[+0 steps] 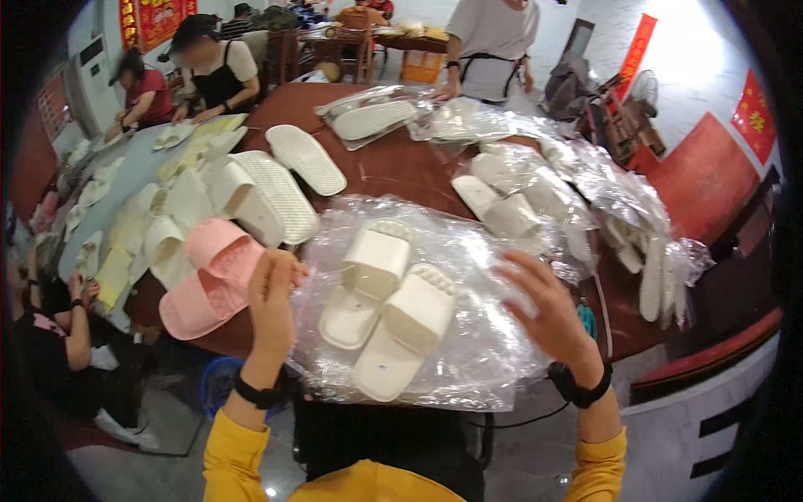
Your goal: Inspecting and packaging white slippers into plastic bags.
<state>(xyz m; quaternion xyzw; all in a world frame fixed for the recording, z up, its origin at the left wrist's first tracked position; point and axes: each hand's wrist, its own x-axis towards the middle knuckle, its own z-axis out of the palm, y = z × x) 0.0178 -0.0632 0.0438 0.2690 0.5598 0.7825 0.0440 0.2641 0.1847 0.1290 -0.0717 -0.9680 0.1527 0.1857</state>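
A pair of cream slippers [406, 322] with wide straps lies side by side on a stack of clear plastic bags [493, 360] in front of me. My left hand [272, 284] is raised at the stack's left edge, beside a pair of pink slippers [205, 297]. Its fingers are bent and close together; whether anything thin is between them cannot be made out. Over the right side of the bags hovers my right hand [544, 305], fingers spread and nothing in it. Neither hand touches the cream slippers.
Loose white slippers [276, 192] pile up on the left of the brown table [376, 171]. Bagged slippers [535, 197] heap along the right and far side. A person [489, 50] stands across the table; other people [213, 71] work at the left. Teal-handled tool [585, 318] near my right wrist.
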